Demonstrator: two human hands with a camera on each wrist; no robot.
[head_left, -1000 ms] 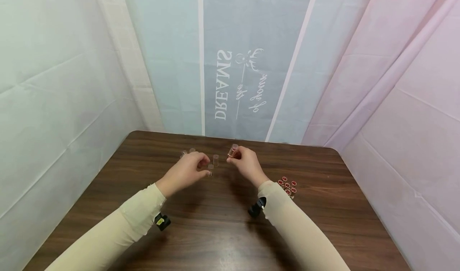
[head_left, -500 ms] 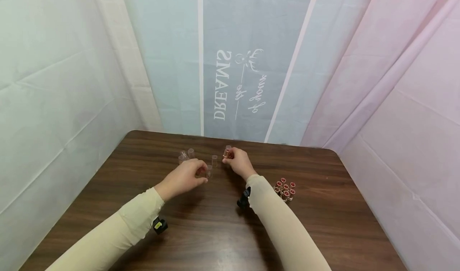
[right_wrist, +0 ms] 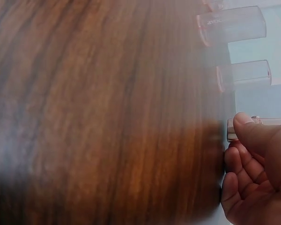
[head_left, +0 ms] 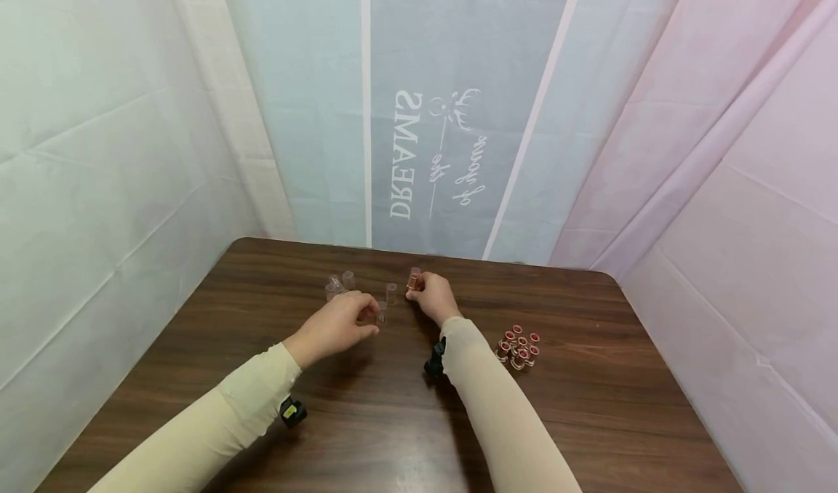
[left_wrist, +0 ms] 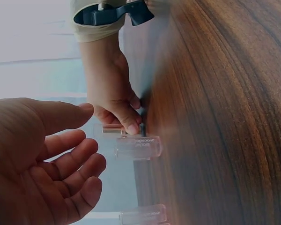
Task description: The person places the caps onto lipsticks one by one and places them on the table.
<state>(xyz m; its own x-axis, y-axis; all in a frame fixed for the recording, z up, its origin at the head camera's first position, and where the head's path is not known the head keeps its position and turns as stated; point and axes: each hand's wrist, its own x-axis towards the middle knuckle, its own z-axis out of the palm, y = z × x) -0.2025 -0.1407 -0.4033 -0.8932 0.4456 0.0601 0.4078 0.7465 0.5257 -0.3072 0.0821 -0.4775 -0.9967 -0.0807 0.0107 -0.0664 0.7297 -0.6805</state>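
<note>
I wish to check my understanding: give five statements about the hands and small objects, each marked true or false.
1. The right hand holds a slim gold tube with a clear top. True.
2. A clear plastic cylinder stands between that hand and the left hand. True.
3. The left hand grips this cylinder. False: it holds nothing.
4. Round gold tubes with red centres stand right of the right hand. True.
5. Those clustered tubes lie sideways. False: they stand upright.
</note>
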